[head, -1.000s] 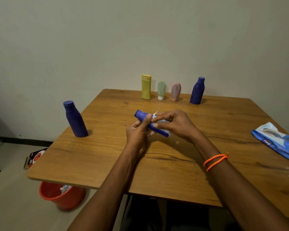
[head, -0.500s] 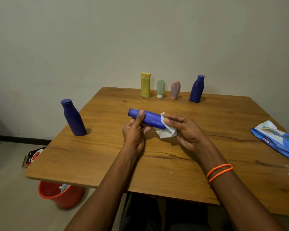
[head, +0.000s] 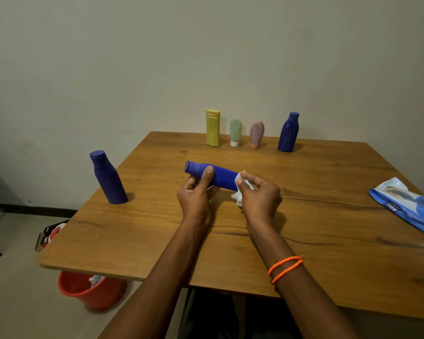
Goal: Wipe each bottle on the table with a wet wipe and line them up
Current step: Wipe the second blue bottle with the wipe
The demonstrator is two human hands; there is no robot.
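My left hand grips a blue bottle held sideways above the table, cap pointing left. My right hand pinches a white wet wipe against the bottle's base end. Another blue bottle stands upright near the table's left edge. Along the back edge stand a yellow bottle, a small green bottle, a small pink bottle and a ribbed blue bottle.
A blue wet-wipe pack lies at the right edge of the wooden table. On the floor to the left sit a red bucket with used wipes and a small carton.
The wipe slid along the bottle from its middle toward the base end. The bottle turned from tilted to nearly level, and more of its blue body shows now.
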